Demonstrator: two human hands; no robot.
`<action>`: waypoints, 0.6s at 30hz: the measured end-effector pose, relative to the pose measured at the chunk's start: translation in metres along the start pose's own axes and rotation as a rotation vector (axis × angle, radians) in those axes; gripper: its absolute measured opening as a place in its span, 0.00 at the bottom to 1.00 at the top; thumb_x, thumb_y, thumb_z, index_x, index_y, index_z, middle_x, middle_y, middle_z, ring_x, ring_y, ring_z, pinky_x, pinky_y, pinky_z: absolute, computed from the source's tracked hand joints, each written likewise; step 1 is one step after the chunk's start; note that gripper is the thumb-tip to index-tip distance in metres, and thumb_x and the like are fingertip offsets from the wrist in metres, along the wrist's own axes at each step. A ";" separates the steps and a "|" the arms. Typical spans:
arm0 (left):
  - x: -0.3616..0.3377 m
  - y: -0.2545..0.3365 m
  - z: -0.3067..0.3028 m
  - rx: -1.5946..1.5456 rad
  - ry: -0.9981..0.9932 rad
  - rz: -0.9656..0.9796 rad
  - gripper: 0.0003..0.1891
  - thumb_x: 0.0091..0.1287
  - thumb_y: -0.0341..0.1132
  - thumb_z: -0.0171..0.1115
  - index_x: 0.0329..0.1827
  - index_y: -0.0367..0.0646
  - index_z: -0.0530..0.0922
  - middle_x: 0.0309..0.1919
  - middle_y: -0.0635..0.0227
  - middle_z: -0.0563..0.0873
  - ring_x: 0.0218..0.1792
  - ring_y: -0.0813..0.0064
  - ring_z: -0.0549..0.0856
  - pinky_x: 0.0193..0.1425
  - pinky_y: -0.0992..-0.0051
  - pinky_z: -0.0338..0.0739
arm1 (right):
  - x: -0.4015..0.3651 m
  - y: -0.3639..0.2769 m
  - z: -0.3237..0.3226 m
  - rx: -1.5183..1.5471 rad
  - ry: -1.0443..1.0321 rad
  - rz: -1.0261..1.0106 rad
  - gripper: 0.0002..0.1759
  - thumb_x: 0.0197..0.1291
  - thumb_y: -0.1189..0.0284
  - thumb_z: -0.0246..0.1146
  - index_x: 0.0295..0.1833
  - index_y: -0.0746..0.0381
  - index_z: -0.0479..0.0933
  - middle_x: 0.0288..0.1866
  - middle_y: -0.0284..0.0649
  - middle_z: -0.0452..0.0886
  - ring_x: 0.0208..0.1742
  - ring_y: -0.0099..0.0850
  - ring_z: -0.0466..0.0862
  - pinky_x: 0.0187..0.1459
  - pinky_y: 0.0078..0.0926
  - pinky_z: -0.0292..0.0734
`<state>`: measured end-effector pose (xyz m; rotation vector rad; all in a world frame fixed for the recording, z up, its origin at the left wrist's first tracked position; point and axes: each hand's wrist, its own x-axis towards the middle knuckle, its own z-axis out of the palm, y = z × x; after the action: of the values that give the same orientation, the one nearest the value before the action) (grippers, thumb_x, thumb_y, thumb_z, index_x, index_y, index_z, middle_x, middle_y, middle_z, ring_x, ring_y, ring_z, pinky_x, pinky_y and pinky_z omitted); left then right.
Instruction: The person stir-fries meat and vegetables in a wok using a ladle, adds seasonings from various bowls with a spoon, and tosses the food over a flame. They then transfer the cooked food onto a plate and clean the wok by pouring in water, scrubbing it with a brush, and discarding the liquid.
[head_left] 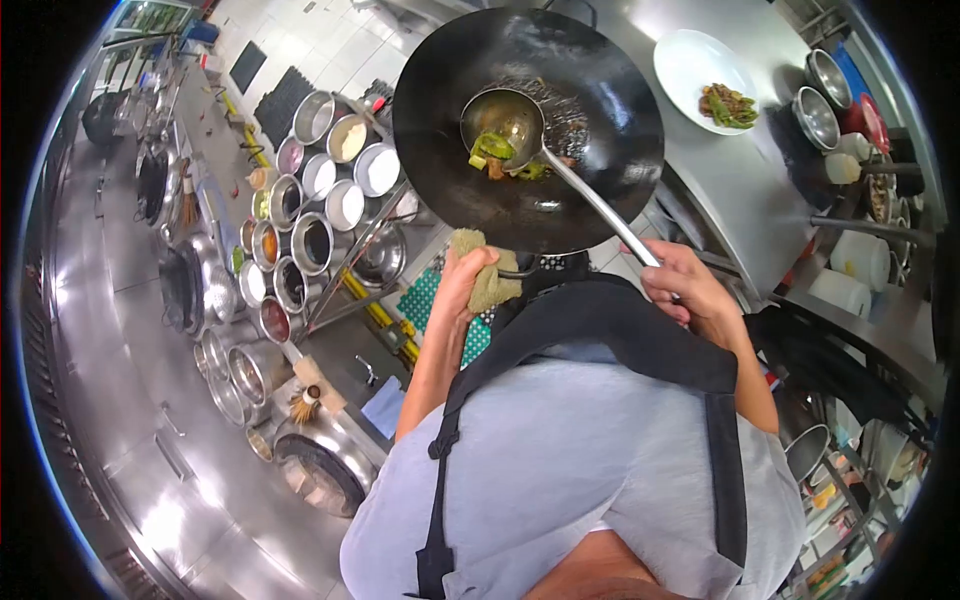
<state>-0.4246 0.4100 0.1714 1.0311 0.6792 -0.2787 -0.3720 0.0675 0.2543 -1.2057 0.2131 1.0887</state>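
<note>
A large dark wok (440, 90) is held out in front of me. With a folded tan cloth (493, 285) between, my left hand (466, 277) grips the wok's handle (518, 273). My right hand (690, 283) is closed round the end of a long-handled metal ladle (600, 207). The ladle's bowl lies inside the wok, over pieces of green vegetable and brown meat (497, 152). Dark sauce coats the wok's inside. Right of the wok, a white plate (688, 72) bears a small heap of similar food (727, 107) near its lower right edge.
The plate stands on a steel counter (745, 190). Several metal pots and bowls of sauces and seasonings, such as a white pot (377, 170), crowd a rack at the left. Metal bowls (816, 117) stand at the right. A tap (367, 371) and a brush (304, 405) are lower left.
</note>
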 end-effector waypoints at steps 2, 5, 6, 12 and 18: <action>-0.004 0.002 0.002 0.013 0.022 -0.003 0.15 0.64 0.26 0.65 0.52 0.37 0.73 0.35 0.62 0.85 0.32 0.69 0.87 0.34 0.65 0.88 | -0.011 -0.002 0.000 0.053 -0.049 0.014 0.27 0.71 0.71 0.59 0.73 0.63 0.71 0.23 0.25 0.67 0.11 0.12 0.62 0.11 0.11 0.58; -0.005 0.003 -0.001 0.001 -0.001 -0.018 0.15 0.64 0.27 0.65 0.52 0.37 0.74 0.37 0.61 0.85 0.34 0.68 0.88 0.36 0.65 0.88 | -0.016 0.009 -0.011 0.118 -0.144 -0.015 0.27 0.71 0.70 0.59 0.73 0.67 0.71 0.22 0.26 0.67 0.10 0.12 0.62 0.10 0.11 0.56; -0.007 0.008 0.003 -0.004 -0.020 -0.025 0.15 0.64 0.28 0.65 0.53 0.37 0.75 0.38 0.61 0.86 0.35 0.68 0.89 0.36 0.65 0.88 | -0.018 0.010 -0.013 0.108 -0.141 -0.017 0.27 0.71 0.70 0.59 0.73 0.68 0.71 0.22 0.26 0.67 0.10 0.11 0.62 0.10 0.11 0.56; -0.005 0.014 0.001 0.079 -0.066 -0.117 0.23 0.63 0.36 0.66 0.60 0.34 0.76 0.46 0.53 0.88 0.43 0.59 0.91 0.44 0.60 0.90 | -0.033 0.027 -0.028 0.105 -0.148 -0.082 0.28 0.72 0.69 0.58 0.74 0.70 0.70 0.20 0.27 0.67 0.10 0.11 0.64 0.09 0.09 0.57; -0.015 0.022 0.013 0.121 -0.041 -0.157 0.21 0.64 0.38 0.66 0.55 0.32 0.80 0.44 0.53 0.90 0.39 0.59 0.92 0.41 0.61 0.90 | -0.074 0.038 -0.035 0.388 -0.056 -0.185 0.28 0.74 0.71 0.58 0.76 0.70 0.68 0.23 0.28 0.68 0.10 0.10 0.64 0.09 0.09 0.56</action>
<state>-0.4195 0.4083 0.2004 1.0860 0.7144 -0.4807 -0.4257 -0.0048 0.2640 -0.8285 0.2518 0.8696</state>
